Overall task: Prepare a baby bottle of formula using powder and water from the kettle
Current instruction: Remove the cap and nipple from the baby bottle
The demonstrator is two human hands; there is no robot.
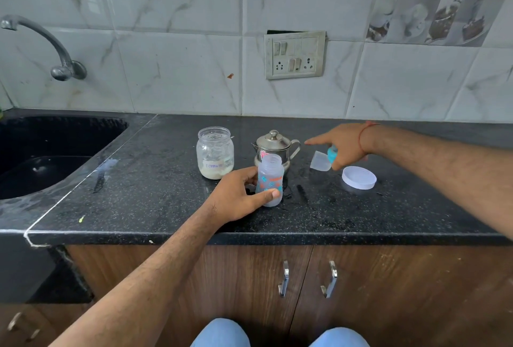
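Head view: left hand [238,194] grip clasps open patterned bottle [269,180] (uncapped); right hand [342,145] pinches its cap [323,160].

One camera, worn on the head

It looks forward and down at the near black counter [166,202], with the tiled wall [180,69] far behind and both arms reaching in.

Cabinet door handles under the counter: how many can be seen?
3. Two metal handles sit side by side on the doors below the bottle; a third shows at lower left. Others may lie outside the frame.
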